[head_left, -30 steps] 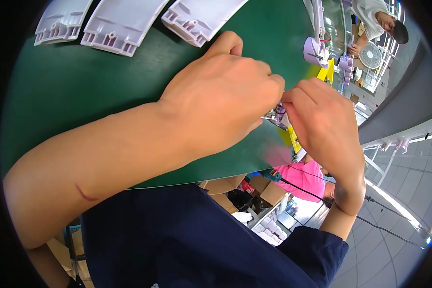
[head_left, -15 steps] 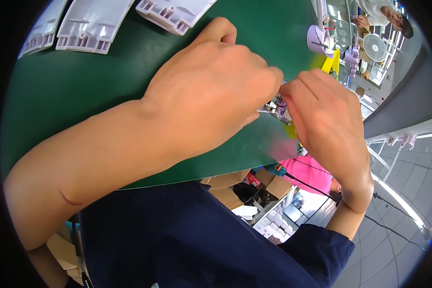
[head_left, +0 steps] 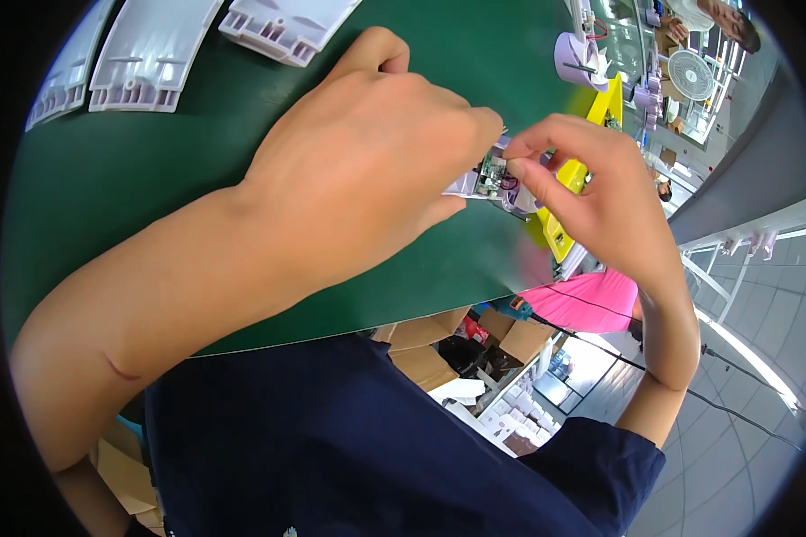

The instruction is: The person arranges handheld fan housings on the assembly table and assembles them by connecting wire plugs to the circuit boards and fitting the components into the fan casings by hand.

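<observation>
We see the green counter (head_left: 107, 206) under both forearms, with white plastic housings (head_left: 143, 54) lying along its far edge. Our left hand (head_left: 367, 170) arches knuckles-up over the counter, fingers curled closed around a small white part carrying a green circuit board (head_left: 490, 174). Our right hand (head_left: 600, 197) meets it from the right, wrist bent, fingertips (head_left: 521, 170) pinched onto the board's right end.
</observation>
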{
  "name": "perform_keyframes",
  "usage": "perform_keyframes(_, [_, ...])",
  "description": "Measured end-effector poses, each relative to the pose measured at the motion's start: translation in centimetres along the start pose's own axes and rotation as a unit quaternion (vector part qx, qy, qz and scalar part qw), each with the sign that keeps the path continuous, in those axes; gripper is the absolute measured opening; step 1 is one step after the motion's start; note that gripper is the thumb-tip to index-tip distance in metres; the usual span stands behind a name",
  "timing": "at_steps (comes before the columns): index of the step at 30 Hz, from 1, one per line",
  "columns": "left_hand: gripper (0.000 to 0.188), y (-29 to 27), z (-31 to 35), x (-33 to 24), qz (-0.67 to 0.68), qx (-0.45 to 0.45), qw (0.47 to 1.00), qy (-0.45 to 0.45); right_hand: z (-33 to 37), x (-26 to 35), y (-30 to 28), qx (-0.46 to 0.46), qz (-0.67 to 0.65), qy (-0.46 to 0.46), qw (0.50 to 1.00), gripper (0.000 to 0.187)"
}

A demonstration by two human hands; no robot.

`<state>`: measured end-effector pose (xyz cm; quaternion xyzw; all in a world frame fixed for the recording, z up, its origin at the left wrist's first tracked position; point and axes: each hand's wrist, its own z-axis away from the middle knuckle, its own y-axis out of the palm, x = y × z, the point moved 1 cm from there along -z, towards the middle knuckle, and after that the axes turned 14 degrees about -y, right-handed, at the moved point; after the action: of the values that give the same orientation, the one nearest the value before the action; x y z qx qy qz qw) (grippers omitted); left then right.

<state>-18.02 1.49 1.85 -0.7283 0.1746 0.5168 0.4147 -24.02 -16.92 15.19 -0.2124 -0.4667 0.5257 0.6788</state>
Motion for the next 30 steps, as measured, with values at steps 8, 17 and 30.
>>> perform_keyframes(8, [0.044, -0.2, 0.1, 0.0, -0.004, 0.009, 1.0, -0.001, -0.8, -0.5, -0.8, 0.031, -0.026, -0.014, 0.999, 0.011])
perform_keyframes(17, [0.048, -0.3, -0.1, -0.5, -0.013, 0.007, 1.0, -0.005, -0.9, -0.1, -0.4, 0.029, 0.013, -0.049, 0.998, 0.008])
perform_keyframes(30, [0.048, -0.2, 0.1, -0.3, -0.031, 0.02, 0.999, -0.001, 0.1, 0.3, 1.3, -0.025, 0.156, -0.137, 0.978, 0.016])
